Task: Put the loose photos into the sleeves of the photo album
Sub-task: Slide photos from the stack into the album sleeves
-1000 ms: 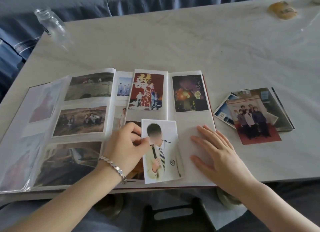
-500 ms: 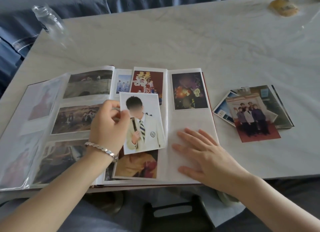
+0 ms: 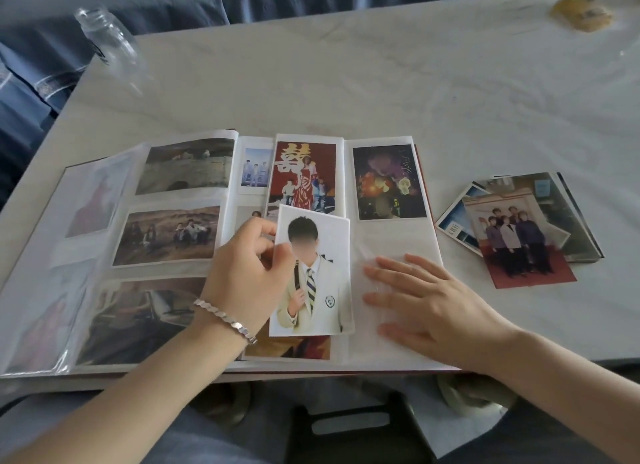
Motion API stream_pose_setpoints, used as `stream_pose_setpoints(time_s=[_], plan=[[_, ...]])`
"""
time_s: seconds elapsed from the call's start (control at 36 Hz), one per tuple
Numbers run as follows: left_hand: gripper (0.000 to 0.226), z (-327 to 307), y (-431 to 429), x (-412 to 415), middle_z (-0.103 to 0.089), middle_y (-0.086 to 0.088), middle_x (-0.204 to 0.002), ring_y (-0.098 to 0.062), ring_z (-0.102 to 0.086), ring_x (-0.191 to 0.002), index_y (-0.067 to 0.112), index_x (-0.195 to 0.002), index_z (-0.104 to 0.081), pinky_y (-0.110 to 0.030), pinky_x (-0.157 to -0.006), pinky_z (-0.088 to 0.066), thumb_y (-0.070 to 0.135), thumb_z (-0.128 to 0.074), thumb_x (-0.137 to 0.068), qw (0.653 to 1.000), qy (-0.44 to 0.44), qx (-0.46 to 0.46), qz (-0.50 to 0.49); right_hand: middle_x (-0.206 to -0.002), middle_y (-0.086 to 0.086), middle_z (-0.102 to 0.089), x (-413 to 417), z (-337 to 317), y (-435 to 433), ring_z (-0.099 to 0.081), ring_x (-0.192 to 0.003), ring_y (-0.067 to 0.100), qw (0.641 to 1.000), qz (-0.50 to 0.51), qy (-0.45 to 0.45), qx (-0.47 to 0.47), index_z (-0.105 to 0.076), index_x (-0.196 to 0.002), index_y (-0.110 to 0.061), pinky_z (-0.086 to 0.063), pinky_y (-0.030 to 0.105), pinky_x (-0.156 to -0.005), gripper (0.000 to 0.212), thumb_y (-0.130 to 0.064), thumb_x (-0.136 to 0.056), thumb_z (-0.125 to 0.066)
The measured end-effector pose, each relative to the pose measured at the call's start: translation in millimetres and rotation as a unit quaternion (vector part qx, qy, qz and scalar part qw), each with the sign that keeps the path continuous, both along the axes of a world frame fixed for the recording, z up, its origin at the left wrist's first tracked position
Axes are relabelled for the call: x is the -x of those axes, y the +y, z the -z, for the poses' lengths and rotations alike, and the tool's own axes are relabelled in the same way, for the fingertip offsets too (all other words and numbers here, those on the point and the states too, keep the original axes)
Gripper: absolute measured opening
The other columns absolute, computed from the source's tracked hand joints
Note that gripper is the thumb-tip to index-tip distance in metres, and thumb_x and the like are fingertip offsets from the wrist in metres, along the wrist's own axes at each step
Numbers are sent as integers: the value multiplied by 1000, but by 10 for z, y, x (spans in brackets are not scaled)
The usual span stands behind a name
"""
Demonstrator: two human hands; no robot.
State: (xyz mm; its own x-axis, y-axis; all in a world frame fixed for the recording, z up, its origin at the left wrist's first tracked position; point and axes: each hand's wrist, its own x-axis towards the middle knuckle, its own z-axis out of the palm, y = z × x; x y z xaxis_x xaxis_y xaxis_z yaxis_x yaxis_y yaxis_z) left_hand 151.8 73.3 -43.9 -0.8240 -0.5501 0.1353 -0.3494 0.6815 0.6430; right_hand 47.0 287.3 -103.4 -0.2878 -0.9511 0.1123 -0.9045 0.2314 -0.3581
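Head view: portrait photo [image 3: 329, 245], left edge in pinch of left hand [image 3: 242, 273].

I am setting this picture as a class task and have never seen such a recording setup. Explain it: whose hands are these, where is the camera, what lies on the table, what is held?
No machine here: a person works with bare hands, and the single picture comes from a camera worn on their head, looking down. On the pale table lies an open photo album with several sleeves filled. The left hand pinches a portrait photo of someone in a cream blazer. The right hand rests flat on an empty sleeve. A stack of loose photos lies right of the album; a clear bottle is at the far left corner.
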Motion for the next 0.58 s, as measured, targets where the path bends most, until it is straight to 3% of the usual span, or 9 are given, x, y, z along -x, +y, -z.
stream_pose_setpoints(time_s=[0.11,0.22,0.33,0.47,0.58], plan=[[12,16,41,5,-55,12,-65,3,-51,-56,7,-95,-60,-10,-49,-36,13,-62,-85,1000,-15,20,16,-125,-3,-61,-29,-46,-64,-52,-122,15,998,30,-13,47,-70,-99,-27,-43,39,-100,26,-42,-88,-51],[9,14,54,19,-54,13,-66,2,-52,-56,14,-92,-56,-11,-50,-33,14,-62,-85,1000,-22,16,9,-108,-2,-68,-20,-93,-145,-63,-100,20,996,33,37,74,-74,-83,-24,-49,37,-86,8,-25,-77,-68],[14,3,64,23,-56,10,-67,1,-51,-55,20,-88,-48,-12,-49,-34,15,-61,-86,999,-28,16,1,-106,1,-68,-19,-60,-169,-58,-101,20,995,16,82,62,-71,-85,-21,-49,36,-86,27,-17,-62,-85],[15,17,63,34,-54,8,-57,-5,-50,-51,18,-88,-47,-15,-50,-34,15,-62,-85,999,-30,8,-14,-107,4,-66,-56,-96,-147,-51,-103,19,991,42,89,94,-68,-85,-18,-45,33,-91,25,-14,-65,-83],[12,37,88,39,-57,7,-56,-7,-53,-51,15,-88,-50,-17,-48,-38,17,-62,-86,995,-69,-47,-45,-108,6,-65,-49,-126,-146,-48,-104,19,990,55,91,96,-65,-86,-18,-38,32,-94,25,-15,-68,-81]])
